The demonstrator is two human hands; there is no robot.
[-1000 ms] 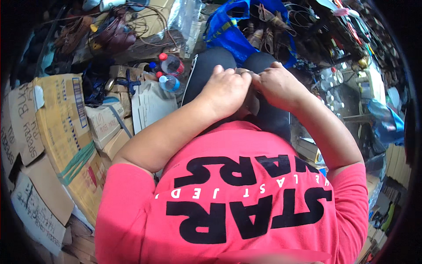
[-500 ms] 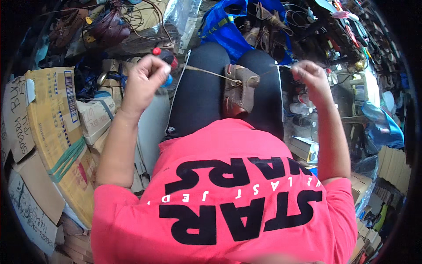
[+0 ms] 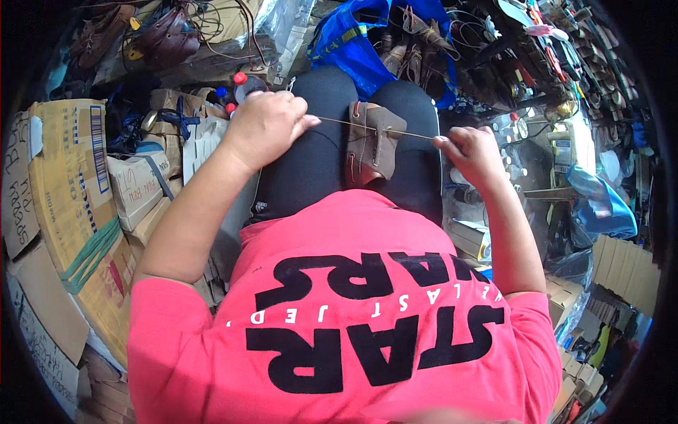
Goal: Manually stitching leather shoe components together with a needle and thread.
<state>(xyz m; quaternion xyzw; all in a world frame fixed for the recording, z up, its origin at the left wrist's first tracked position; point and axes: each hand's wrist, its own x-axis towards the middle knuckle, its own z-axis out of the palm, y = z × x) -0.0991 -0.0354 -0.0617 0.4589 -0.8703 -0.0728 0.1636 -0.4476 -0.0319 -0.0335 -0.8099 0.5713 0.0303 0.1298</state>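
Observation:
A brown leather shoe (image 3: 374, 145) with stitching along its side is clasped between my thighs. Across it runs a thin tan thread (image 3: 417, 134), drawn nearly straight from one hand to the other. To the left, my left hand (image 3: 270, 127) is closed with the thread running into its pinch. My right hand (image 3: 473, 154) is also closed, pinching the thread's other side just beyond my right knee. At the middle of the shoe the thread meets the leather. The ends inside both hands are hidden.
A blue bag (image 3: 353, 32) holding brown shoes lies beyond my knees. Cardboard boxes (image 3: 70, 169) stack up at the left, near red-capped bottles (image 3: 247, 85). On the right are clear plastic bottles (image 3: 515, 172), a blue plastic bag (image 3: 600, 205) and crowded tools.
The loose loop of thread at the shoe has been pulled in, and the thread is now straighter. My left hand has come inward; my right hand has come lower and slightly inward.

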